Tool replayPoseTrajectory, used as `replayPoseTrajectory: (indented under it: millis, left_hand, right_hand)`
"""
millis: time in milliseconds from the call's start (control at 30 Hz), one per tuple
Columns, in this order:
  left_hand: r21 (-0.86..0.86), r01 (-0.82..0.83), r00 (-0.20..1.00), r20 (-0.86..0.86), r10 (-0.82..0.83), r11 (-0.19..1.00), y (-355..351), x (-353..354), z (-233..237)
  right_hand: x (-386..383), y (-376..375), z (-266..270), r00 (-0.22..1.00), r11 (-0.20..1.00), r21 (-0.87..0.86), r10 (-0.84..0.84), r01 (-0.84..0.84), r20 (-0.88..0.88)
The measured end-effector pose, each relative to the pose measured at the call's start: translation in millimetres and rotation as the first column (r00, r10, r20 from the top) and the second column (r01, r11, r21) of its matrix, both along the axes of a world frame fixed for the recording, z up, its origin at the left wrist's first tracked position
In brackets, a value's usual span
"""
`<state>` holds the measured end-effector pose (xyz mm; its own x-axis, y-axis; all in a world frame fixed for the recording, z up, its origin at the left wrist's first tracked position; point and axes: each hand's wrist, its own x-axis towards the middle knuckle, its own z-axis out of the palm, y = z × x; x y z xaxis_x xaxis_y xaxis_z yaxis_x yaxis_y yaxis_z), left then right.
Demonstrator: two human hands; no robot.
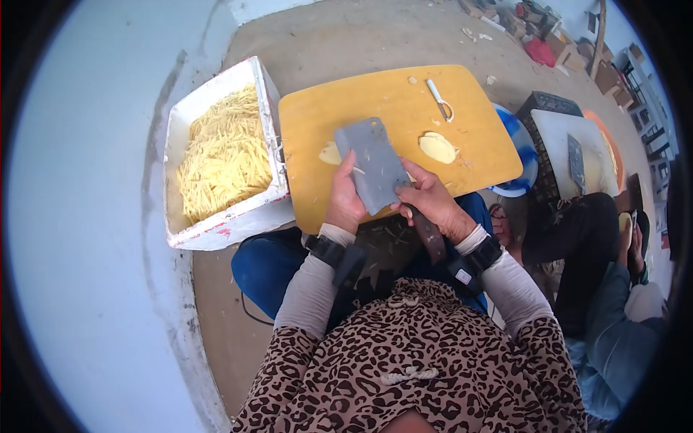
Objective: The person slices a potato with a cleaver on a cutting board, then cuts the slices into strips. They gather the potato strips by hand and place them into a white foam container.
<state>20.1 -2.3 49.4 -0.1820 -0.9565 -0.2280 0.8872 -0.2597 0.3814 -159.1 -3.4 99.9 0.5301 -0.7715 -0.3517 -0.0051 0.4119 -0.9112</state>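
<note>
A cleaver [377, 160] with a broad grey blade and a dark wooden handle is held flat above the near part of the yellow board [317, 101]. My right hand [431, 202] is closed round it where blade and handle meet, thumb on the blade. My left hand [346, 196] pinches the blade's left edge, its thumb on the face and its other fingers hidden behind. A few pale shreds stick to the steel. Pale yellow slices [438, 147], looking like potato, lie stacked right of the blade. Another slice [329, 153] shows partly at its left.
A white foam box [238, 216] full of pale yellow shreds stands against the board's left side. A peeler [438, 99] lies at the board's far right. Beyond are a blue basin [521, 155] and another person's white board [556, 141] with a second cleaver [575, 162].
</note>
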Motion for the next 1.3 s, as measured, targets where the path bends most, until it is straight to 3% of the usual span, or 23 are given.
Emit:
replayPoseTrajectory:
  millis: [467,600,667,800,900,967,1000,1067,1133,1200,1233,1267,1300]
  left_hand:
    - [0.037,0.117,0.993,-0.035,-0.116,0.992,0,0,-17]
    - [0.030,0.061,0.997,0.039,-0.062,0.998,1,-2,-20]
    - [0.011,0.170,0.982,-0.080,-0.169,0.985,2,1,-19]
    - [0.160,-0.027,0.998,0.054,0.019,0.987,0,-4,-13]
    - [0.167,-0.015,1.000,0.007,0.014,0.986,-6,12,-29]
    - [-0.110,0.195,0.933,-0.286,-0.219,0.975,-21,42,-75]
    - [-0.109,0.193,0.935,-0.280,-0.217,0.975,-20,48,-63]
    - [0.115,-0.205,0.979,0.011,0.205,0.972,-11,57,-22]
    - [0.157,-0.230,0.973,0.010,0.231,0.960,-18,91,6]
    - [0.045,-0.250,0.963,0.117,0.243,0.967,-28,145,11]
    - [-0.102,-0.257,0.952,0.143,0.269,0.961,-29,177,6]
    - [-0.171,-0.477,0.688,0.537,0.487,0.862,-25,179,36]
    - [0.079,-0.559,0.743,0.489,0.457,0.825,-39,221,43]
  right_hand:
    - [-9,3,2,1.000,0.999,-0.042,0.024,-0.024,-0.018]
    - [-9,4,5,0.998,0.998,-0.058,0.036,-0.039,-0.049]
    - [-10,5,4,0.998,0.998,-0.058,0.015,-0.019,-0.057]
    - [-15,5,1,1.000,0.999,-0.052,0.004,-0.006,-0.026]
    - [-21,4,0,0.999,0.999,0.006,-0.042,0.042,-0.005]
    - [-27,0,-5,0.993,0.995,0.052,-0.088,0.084,0.083]
    - [-28,-1,-5,0.992,0.995,0.052,-0.086,0.081,0.090]
    - [-33,-1,-3,0.985,0.988,-0.002,-0.155,0.156,0.071]
    - [-41,-2,-5,0.982,0.985,-0.012,-0.170,0.172,0.079]
    - [-46,-1,-5,0.979,0.982,-0.019,-0.184,0.186,0.084]
    - [-49,0,-3,0.980,0.980,-0.038,-0.194,0.195,0.048]
    - [-51,2,-1,0.979,0.977,-0.056,-0.205,0.206,0.013]
    - [-53,3,0,0.978,0.976,-0.054,-0.208,0.209,0.016]
